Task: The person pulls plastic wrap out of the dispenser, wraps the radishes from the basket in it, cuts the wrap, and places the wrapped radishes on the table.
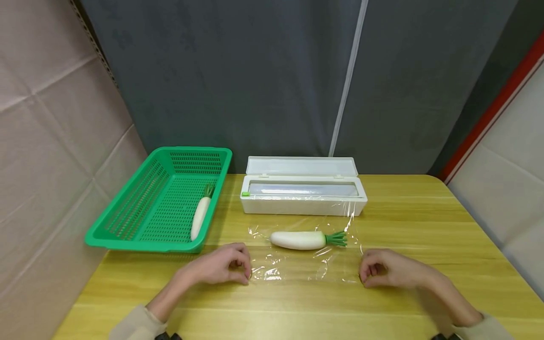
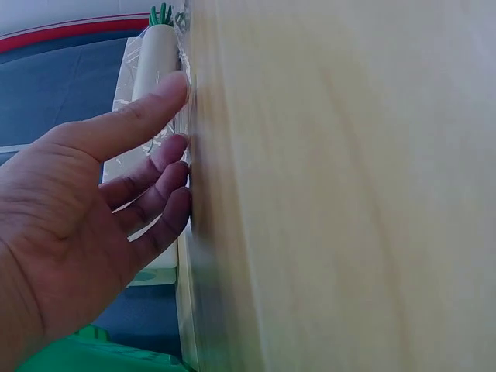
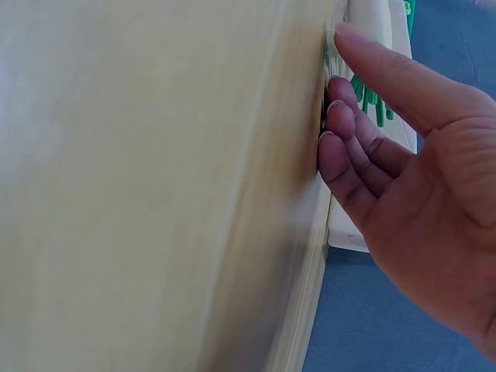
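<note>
A sheet of clear plastic wrap lies on the table, running from the white wrap dispenser toward the front. On the sheet lies a white radish with green stalks to the right. My left hand pinches the sheet's near left corner, fingertips down at the table. At the near right corner my right hand pinches the film with curled fingers and thumb. Both wrist views show the left hand and right hand with fingertips against the table; the film between them is barely visible there.
A green basket stands at the left, with another white radish inside along its right wall. The dispenser's lid is raised at the back. A grey curtain hangs behind the wooden table.
</note>
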The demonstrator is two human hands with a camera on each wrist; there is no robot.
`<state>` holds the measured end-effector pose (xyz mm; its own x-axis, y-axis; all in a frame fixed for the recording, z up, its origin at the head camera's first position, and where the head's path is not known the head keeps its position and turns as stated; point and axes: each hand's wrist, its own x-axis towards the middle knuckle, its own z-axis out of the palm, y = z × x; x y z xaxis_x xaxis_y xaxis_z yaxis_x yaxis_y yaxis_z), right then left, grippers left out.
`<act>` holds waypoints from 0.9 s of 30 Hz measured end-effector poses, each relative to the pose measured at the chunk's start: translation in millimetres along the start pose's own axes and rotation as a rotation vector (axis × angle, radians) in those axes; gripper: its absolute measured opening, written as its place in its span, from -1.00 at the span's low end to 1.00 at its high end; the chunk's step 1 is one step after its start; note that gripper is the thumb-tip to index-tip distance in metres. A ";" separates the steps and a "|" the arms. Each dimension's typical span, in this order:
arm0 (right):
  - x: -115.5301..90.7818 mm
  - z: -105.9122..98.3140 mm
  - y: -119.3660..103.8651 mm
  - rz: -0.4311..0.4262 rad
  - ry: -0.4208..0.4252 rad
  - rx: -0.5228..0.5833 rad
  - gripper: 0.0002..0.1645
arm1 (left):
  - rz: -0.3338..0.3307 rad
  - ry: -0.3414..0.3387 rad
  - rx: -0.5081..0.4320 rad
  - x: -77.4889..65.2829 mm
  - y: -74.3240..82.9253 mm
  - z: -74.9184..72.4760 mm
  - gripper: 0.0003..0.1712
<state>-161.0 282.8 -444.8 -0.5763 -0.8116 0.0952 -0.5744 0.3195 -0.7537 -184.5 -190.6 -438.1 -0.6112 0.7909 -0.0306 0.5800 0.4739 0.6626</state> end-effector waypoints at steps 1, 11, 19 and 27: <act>0.2 0.0 0.1 -0.003 -0.002 0.002 -0.94 | 0.003 0.002 0.004 0.4 -0.1 0.2 -0.93; 0.3 -4.3 -0.5 0.001 0.019 -0.009 -0.96 | 0.039 0.039 -0.071 1.5 -3.1 -4.7 -0.94; 2.9 -14.6 -8.4 0.080 0.069 -0.045 -0.92 | 0.036 0.136 -0.058 -0.3 -2.1 -12.4 -0.94; 9.1 -24.7 -16.9 0.092 0.106 -0.059 -0.90 | -0.030 0.288 -0.051 2.1 0.5 -13.7 -0.95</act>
<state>-170.9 282.1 -415.2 -0.6846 -0.7223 0.0981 -0.5477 0.4210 -0.7231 -192.9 -194.0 -427.5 -0.7597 0.6309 0.1577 0.5357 0.4697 0.7017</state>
